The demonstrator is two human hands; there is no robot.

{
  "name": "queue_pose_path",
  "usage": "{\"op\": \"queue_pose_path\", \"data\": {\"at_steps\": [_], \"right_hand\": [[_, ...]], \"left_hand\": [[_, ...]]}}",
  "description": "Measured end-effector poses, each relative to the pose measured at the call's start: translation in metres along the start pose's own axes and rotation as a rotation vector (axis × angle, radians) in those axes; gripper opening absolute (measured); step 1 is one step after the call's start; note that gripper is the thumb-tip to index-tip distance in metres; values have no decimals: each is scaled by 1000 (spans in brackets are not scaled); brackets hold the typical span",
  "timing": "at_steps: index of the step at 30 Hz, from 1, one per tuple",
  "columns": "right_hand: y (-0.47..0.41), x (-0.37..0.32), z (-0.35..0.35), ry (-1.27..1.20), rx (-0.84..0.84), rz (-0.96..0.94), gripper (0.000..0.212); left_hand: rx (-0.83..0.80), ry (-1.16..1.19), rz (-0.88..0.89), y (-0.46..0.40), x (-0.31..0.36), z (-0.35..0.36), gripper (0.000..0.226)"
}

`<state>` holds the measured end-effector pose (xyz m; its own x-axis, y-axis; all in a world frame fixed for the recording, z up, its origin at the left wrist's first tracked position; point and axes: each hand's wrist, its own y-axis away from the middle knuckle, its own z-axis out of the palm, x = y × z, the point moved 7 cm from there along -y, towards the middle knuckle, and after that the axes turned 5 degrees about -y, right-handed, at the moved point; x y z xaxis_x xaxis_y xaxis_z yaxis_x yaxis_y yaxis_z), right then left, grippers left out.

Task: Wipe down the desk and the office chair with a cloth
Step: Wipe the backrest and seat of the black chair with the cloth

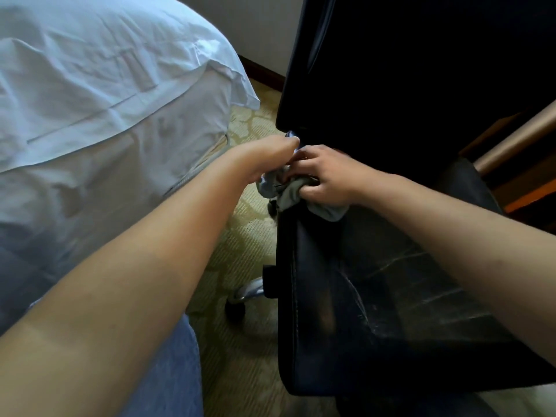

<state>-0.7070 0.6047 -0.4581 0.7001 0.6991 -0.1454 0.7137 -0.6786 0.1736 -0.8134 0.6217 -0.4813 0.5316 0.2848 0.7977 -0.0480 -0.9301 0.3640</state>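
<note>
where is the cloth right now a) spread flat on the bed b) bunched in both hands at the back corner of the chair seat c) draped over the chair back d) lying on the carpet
b: the grey cloth is bunched between the left hand and right hand, at the rear left corner of the black chair seat.

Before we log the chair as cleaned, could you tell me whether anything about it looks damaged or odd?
Yes: the black office chair's seat looks worn, with pale scuffed creases across the leather.

White-sheeted bed point(99, 94) at left; patterned carpet point(240, 242); dark baseboard point(261, 72) along wall.
</note>
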Motion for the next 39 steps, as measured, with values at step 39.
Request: {"op": "queue_pose_path", "data": {"at_steps": [39], "right_hand": [[52, 90, 8, -233, 222, 240, 66]], "left_hand": [[115, -291, 111, -22, 27, 7, 64]]}}
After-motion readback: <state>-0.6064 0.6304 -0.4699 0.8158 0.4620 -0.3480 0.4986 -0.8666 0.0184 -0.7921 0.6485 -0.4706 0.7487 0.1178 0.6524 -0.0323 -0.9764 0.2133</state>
